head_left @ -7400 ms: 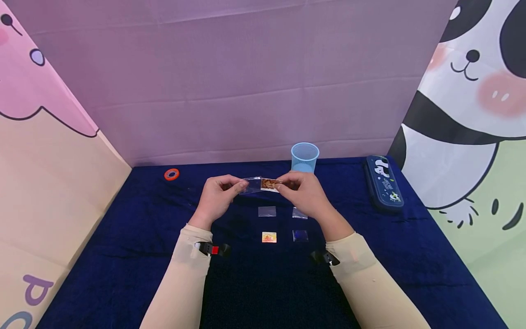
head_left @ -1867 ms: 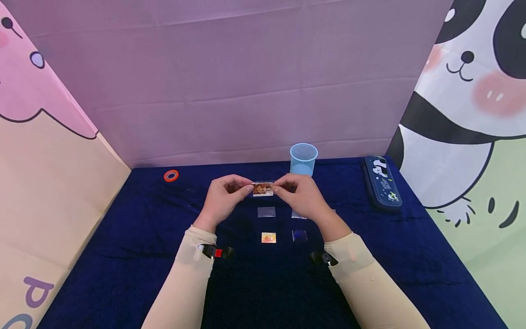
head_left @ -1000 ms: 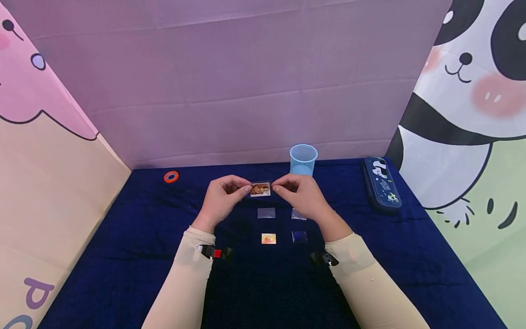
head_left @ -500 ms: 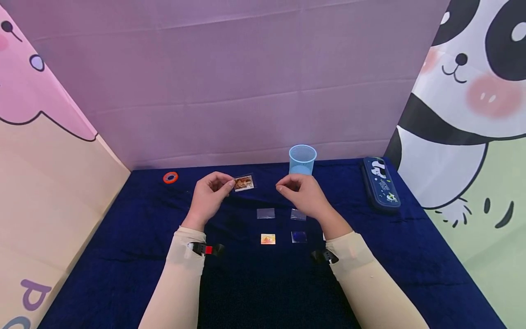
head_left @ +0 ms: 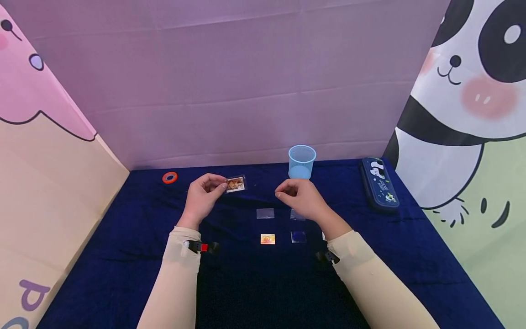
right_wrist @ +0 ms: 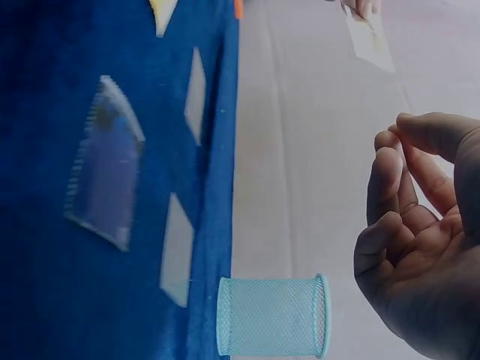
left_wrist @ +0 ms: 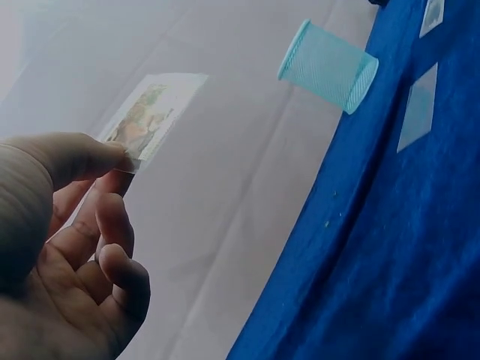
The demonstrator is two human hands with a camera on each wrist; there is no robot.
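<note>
My left hand point(head_left: 202, 197) pinches a small picture card point(head_left: 235, 184) by its left end, between thumb and forefinger, above the table. In the left wrist view a clear plastic sleeve point(left_wrist: 186, 81) surrounds the card, extending past the picture. Off to the right, my right hand point(head_left: 303, 197) hovers in front of the blue mesh cup point(head_left: 302, 165). Its thumb and forefinger tips meet in the right wrist view, other fingers curled, and nothing shows between them. Below the hands lie a clear sleeve point(head_left: 265, 213), another sleeve point(head_left: 297, 215) partly behind the right hand, an orange-yellow card point(head_left: 267, 239) and a dark blue sleeved piece point(head_left: 298, 236).
An orange tape roll point(head_left: 170, 177) lies at the back left of the navy tablecloth point(head_left: 135, 256). A dark blue panda pencil case point(head_left: 380, 183) rests at the back right. Beside the right sleeve a white edge point(head_left: 323, 236) peeks out, mostly hidden. Fabric walls enclose the table.
The card, earlier partly out of its sleeve between both hands, now sits inside it. My right hand has let go, and my left hand has carried the sleeved card leftward.
</note>
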